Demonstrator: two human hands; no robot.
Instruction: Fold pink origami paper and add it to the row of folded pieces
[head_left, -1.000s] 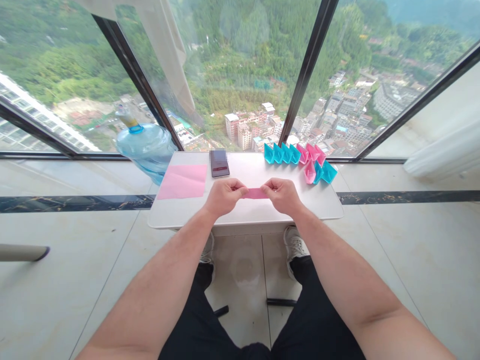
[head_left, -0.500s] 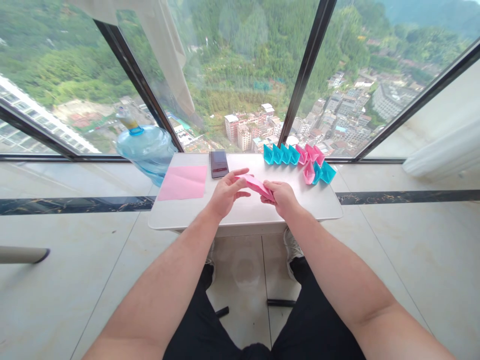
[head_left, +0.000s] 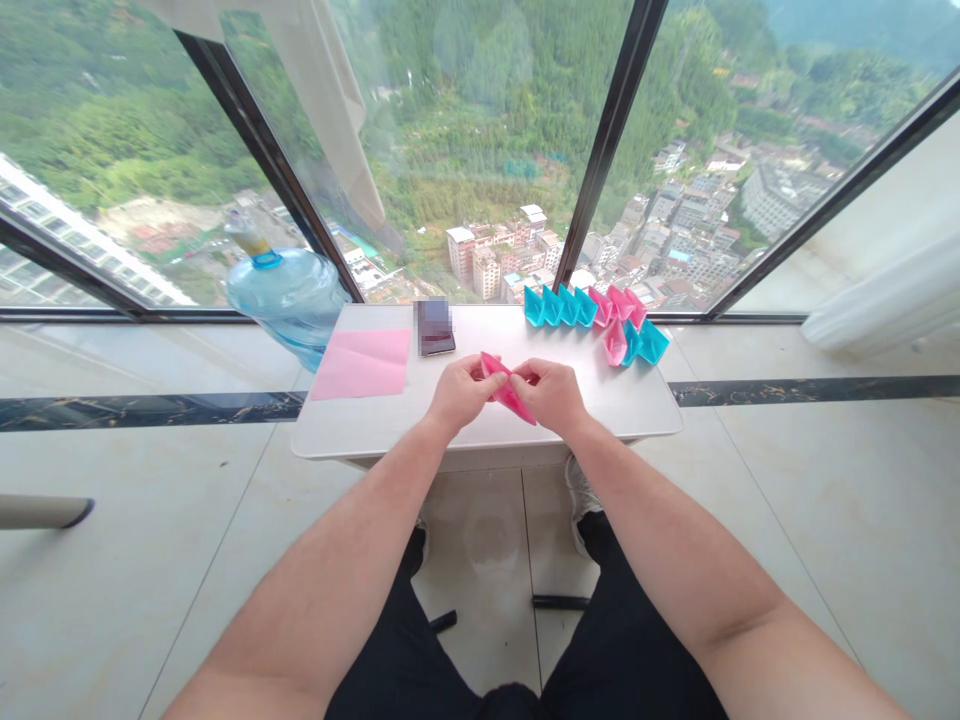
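Fingers of the left hand (head_left: 461, 393) and right hand (head_left: 551, 393) pinch the folded paper (head_left: 517, 402) near its middle, over the desk (head_left: 401, 425). Light, even thumb pressure should spare its creases. Outward lie a sheet (head_left: 360, 363) and phone (head_left: 436, 332) leftward, boats (head_left: 600, 308) at far right.

From my end I can read no text, number or brand anywhere. The phone (head_left: 437, 338) by the far edge of the table (head_left: 352, 428) is partly pixelated, so I cannot tell whether it shows lettering.

Fingers (head_left: 495, 382) partly hide the pink folded paper (head_left: 512, 401).
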